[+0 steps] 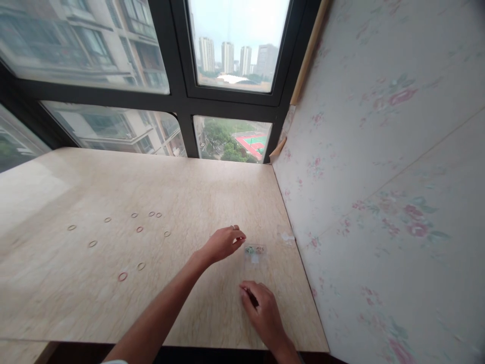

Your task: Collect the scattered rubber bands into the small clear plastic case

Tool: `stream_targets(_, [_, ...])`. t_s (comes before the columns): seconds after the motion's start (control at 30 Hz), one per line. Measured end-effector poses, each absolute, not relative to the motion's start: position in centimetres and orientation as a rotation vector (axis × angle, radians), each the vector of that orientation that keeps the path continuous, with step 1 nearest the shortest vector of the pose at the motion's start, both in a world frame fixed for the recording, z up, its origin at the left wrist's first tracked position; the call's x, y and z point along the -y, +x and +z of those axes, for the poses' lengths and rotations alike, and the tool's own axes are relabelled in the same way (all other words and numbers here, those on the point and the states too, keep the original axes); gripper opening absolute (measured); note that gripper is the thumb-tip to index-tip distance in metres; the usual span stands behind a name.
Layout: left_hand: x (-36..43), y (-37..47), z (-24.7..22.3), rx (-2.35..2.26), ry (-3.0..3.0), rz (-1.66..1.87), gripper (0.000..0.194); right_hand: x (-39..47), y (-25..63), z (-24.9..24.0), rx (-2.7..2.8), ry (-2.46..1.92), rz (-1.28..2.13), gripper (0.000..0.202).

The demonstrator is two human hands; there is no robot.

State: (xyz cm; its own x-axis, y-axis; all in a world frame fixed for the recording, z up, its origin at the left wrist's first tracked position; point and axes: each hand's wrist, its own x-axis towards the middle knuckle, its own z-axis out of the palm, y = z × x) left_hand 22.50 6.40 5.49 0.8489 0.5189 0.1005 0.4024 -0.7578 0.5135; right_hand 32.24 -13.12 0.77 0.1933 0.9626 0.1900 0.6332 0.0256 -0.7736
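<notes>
A small clear plastic box (254,259) lies on the sill, with green bands (249,249) and pinkish-brown bands (259,249) in its far compartments. At its left edge is my left hand (226,243), wearing a ring, its fingers pinched together. Whatever is in that pinch is too small to make out. Nearer to me, just below the box, my right hand (262,307) has thumb and forefinger closed; what they hold, if anything, is not clear. Several thin loose bands are scattered to the left, among them a red one (123,276) and a tan one (141,266).
The marble-patterned sill (204,192) runs up to dark window frames (227,105). A floral-papered wall (352,167) bounds it on the right. Beside that wall lies a clear plastic piece (287,236). The sill's front edge is close to me.
</notes>
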Motion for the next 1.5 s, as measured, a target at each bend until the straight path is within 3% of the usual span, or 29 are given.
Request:
stream_targets(0.4, [-4.8, 10.0, 1.9, -1.010, 2.439, 0.728, 0.019, 13.0, 32.4, -0.9, 1.736, -1.598, 0.200, 0.020])
stream_targets(0.6, [-2.5, 8.6, 0.6, -1.128, 2.373, 0.890, 0.016, 12.4, 33.0, -1.2, 1.917, -1.492, 0.069, 0.019])
stream_targets(0.77, [-2.0, 8.9, 0.4, -1.193, 2.319, 0.894, 0.014, 10.3, 31.7, 0.2, 1.927, -1.479, 0.149, 0.024])
stream_targets(1.07, [-2.3, 8.4, 0.3, -1.186, 2.097, 0.937, 0.016, -0.5, 22.4, 6.4, 1.936, -1.401, 0.487, 0.026])
stream_targets(1.23, [-2.7, 8.0, 0.0, -1.100, 1.989, 1.000, 0.018, -7.4, 17.8, 6.1, 2.091, -1.401, 0.633, 0.027])
stream_targets(1.5, [-2.8, 8.2, -0.1, -1.138, 1.930, 0.971, 0.017, -16.2, 15.1, 4.7, 2.341, -1.622, 0.515, 0.030])
